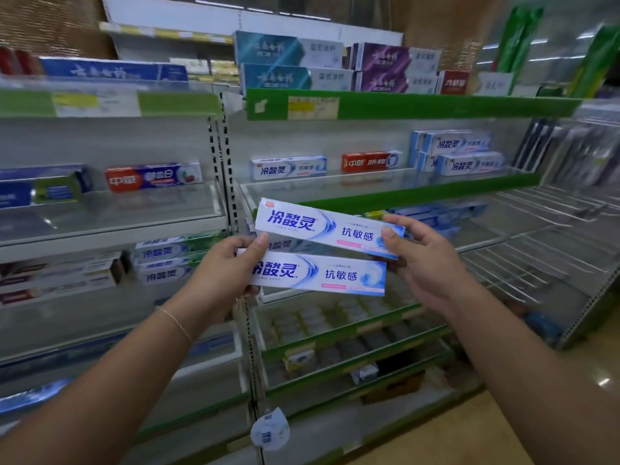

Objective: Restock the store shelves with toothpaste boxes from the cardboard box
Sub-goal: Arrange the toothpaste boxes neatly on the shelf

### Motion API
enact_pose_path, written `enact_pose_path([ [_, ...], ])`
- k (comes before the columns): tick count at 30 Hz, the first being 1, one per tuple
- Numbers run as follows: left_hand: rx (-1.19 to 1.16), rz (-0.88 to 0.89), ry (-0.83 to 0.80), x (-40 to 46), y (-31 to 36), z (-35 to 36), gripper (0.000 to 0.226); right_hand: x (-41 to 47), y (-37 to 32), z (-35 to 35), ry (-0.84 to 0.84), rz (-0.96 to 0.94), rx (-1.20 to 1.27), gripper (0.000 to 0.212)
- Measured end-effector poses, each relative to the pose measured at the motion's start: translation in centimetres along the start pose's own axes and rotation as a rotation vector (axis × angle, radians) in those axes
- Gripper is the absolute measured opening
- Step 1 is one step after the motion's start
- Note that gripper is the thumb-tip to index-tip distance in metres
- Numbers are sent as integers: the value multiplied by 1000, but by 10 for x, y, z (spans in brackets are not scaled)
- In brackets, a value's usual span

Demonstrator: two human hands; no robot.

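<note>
2 white-and-blue toothpaste boxes are held up in front of the shelves, both with their long axis running left to right and their printed faces toward the camera. The upper box [330,228] tilts, its left end higher than its right; the lower box [318,273] lies closer to level, sloping down a little to the right. The right hand [424,260] pinches the right end of the upper box, thumb on the printed face, and covers that end. The left hand [223,271] grips the left end of the lower box, thumb on the top edge, hiding the first part of the print. Whether the 2 boxes touch cannot be told.

Behind them, the glass shelf [385,191] with a green front strip carries matching boxes [288,166] lying lengthwise, and a red box [370,161]. Shelves to the left and below are blurred, and their packs are hard to read. The cardboard box is not in view. A thin bracelet [174,322] circles the left wrist.
</note>
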State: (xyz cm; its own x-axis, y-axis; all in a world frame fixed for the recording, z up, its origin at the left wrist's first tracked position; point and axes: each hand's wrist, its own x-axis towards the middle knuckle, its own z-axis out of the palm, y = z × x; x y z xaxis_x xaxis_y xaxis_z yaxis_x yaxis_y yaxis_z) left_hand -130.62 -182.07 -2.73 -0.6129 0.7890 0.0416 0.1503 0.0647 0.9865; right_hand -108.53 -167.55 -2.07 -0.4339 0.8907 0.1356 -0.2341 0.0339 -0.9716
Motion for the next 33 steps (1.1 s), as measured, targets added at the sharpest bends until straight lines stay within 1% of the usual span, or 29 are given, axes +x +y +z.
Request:
enact_pose_path([
  [8, -104, 42, -35, 99, 34, 10, 41, 89, -33, -4, 14, -60, -24, 15],
  [11, -88, 45, -28, 132, 47, 16, 35, 122, -42, -5, 18, -62, -29, 15],
  [15, -87, 84, -22, 167, 57, 22, 38, 167, -40, -4, 4, -56, -34, 14],
  [18, -83, 60, -18, 188, 62, 21, 38, 200, -35, 0, -13, -44, -37, 11],
  [23, -103, -24, 53, 217, 67, 21, 31, 255, -28, 10, -67, 20, -14, 12],
  [26, -44, -21, 64, 227, 67, 18, 31, 284, -24, 17, -126, 53, -14, 13],
  [28, -33, -18, 104, 234, 66, 19, 30, 303, -24, 21, -145, 76, 9, 15],
  [30, -37, -44, 153, 241, 64, 20, 29, 319, -24, 25, -193, 81, 10, 16],
  [33, -92, -56, 183, 251, 61, 25, 22, 340, -23, 33, -286, 71, -22, 15],
])
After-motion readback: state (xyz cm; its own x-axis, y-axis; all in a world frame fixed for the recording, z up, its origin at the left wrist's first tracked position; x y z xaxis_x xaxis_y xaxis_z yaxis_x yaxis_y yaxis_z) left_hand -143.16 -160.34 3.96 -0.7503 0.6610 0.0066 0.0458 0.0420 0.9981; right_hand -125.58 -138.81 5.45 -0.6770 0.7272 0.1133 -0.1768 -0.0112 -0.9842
